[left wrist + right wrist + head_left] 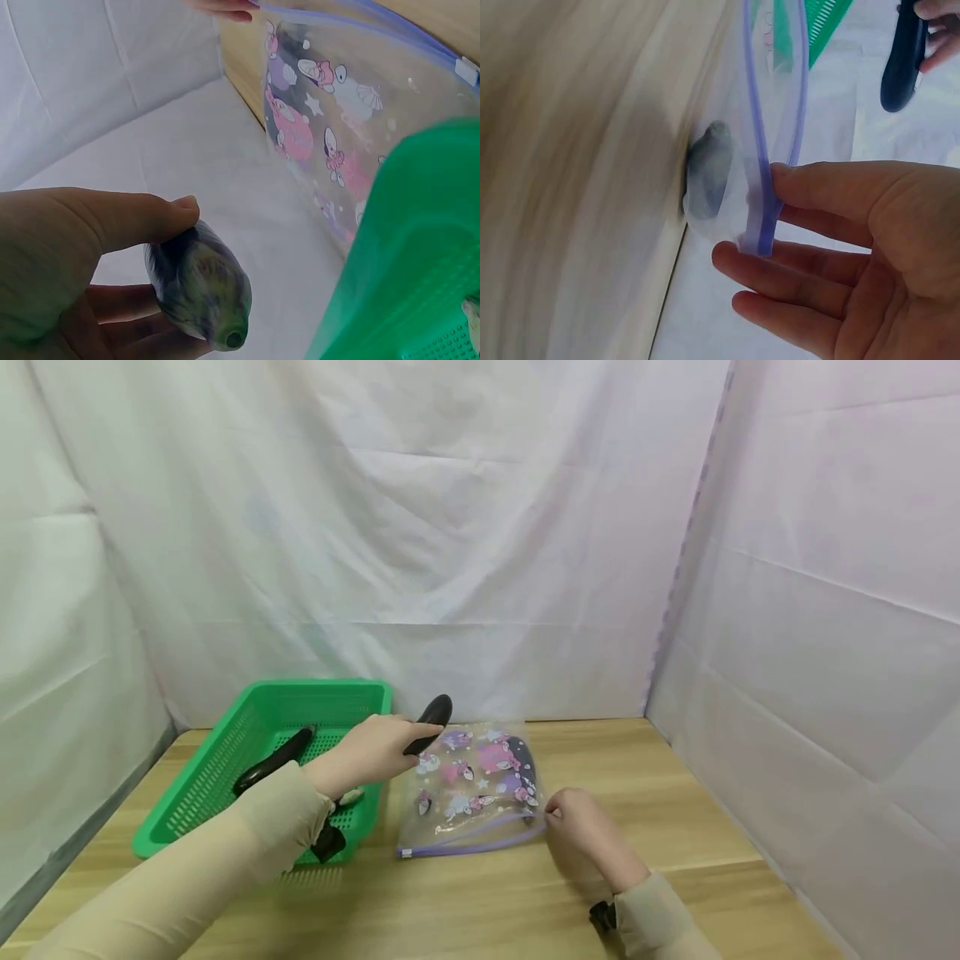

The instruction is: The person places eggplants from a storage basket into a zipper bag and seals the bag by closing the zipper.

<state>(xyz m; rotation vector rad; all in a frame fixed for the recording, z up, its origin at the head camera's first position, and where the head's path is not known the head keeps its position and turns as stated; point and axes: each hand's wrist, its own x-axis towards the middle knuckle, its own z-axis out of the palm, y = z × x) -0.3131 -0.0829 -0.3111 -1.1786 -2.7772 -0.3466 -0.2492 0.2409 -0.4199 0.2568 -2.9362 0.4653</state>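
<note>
My left hand (378, 747) grips a dark eggplant (433, 718) just above the far left part of a clear zip bag (450, 793). In the left wrist view, the stem end of that eggplant (217, 292) shows between thumb and fingers. Pink and purple cartoon prints cover the bag, and its purple zip edge (480, 846) faces me with the lips parted. At the bag's right corner my right hand (585, 827) pinches this edge between thumb and fingers. Another eggplant (709, 172) lies inside the bag, along its right side.
A green plastic basket (168, 814) stands left of the bag, with a dark eggplant (277, 760) in it. A pale item (350, 797) there is partly hidden by my left wrist. White cloth walls (480, 527) rise behind and beside the wooden table (480, 910).
</note>
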